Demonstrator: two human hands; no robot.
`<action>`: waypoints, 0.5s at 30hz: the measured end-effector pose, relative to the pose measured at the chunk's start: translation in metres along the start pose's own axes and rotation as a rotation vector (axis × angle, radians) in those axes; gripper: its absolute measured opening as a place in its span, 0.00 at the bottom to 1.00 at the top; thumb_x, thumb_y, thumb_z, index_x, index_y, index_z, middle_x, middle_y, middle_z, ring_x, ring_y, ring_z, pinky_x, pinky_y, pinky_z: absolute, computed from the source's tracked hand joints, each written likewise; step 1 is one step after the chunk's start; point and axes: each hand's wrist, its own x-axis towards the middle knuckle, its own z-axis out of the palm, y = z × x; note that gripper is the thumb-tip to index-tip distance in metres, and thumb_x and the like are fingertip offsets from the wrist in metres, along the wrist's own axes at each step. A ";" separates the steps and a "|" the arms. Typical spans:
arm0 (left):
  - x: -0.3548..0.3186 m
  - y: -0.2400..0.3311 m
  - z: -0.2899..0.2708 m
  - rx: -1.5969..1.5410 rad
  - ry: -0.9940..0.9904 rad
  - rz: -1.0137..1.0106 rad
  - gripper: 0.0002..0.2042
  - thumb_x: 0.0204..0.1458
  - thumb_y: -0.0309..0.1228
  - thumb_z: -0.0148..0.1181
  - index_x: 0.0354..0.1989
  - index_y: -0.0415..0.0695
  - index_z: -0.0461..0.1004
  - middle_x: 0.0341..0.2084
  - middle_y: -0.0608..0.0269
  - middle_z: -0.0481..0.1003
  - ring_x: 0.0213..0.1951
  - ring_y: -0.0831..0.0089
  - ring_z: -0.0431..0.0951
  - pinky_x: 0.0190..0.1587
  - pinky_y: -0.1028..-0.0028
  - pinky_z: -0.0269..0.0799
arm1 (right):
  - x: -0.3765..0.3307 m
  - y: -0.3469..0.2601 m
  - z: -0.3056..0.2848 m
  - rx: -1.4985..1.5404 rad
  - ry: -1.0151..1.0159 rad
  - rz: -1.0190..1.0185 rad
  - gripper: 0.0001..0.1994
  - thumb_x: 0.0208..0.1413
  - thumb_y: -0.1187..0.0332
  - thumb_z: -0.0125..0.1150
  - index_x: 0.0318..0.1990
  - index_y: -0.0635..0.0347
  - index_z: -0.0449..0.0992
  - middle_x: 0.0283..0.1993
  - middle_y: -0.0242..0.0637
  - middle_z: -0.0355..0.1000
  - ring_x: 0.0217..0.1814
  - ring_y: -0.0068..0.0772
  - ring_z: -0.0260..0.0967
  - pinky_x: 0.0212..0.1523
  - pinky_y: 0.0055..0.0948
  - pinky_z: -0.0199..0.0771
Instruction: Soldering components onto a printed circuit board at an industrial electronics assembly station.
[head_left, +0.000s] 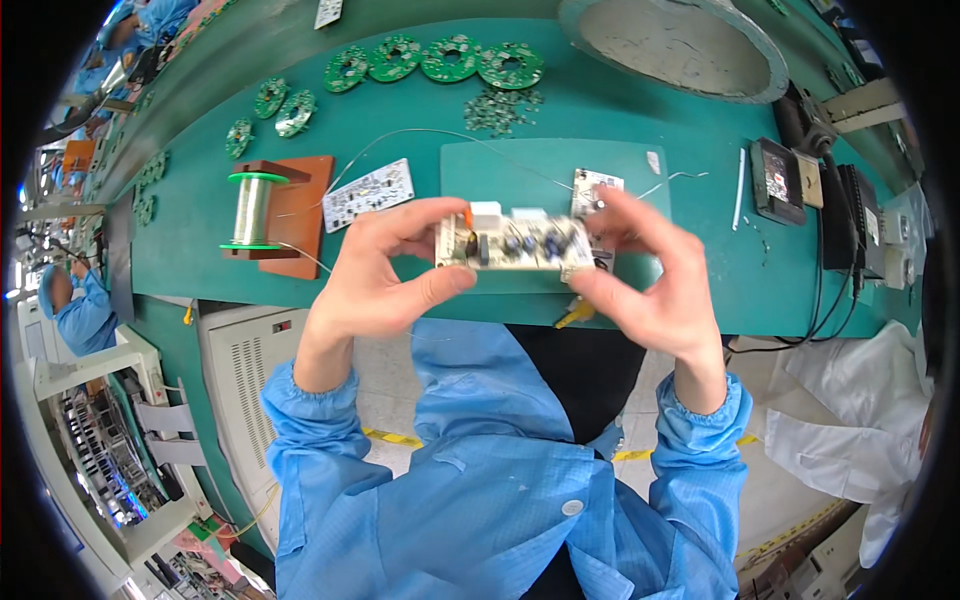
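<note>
Above the front edge of the green bench, a white circuit board [515, 250] with capacitors and white connectors is held up between both my hands. My left hand [385, 270] pinches its left end with thumb and fingers. At the other end, my right hand [660, 275] grips the board the same way. Behind the right fingers, a second white board [597, 181] lies on the translucent mat [520, 160], partly covered. Another populated white board [369, 193] rests flat beyond my left hand. A small yellow object [575, 313], its kind unclear, shows just below the held board.
A spool of solder wire [252, 212] stands on a brown holder at left, its wire arching over the bench. Round green boards [510, 66] line the back beside a pile of small parts [502, 110]. A large round duct [680, 45] overhangs; a black device [777, 180] sits right.
</note>
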 end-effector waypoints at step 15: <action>-0.014 -0.002 0.051 0.651 0.283 0.255 0.27 0.34 0.33 0.69 0.44 0.33 0.69 0.38 0.47 0.71 0.38 0.54 0.74 0.37 0.66 0.72 | -0.021 0.002 0.030 -0.817 0.224 0.097 0.38 0.29 0.61 0.72 0.53 0.62 0.65 0.34 0.35 0.69 0.34 0.34 0.66 0.36 0.31 0.60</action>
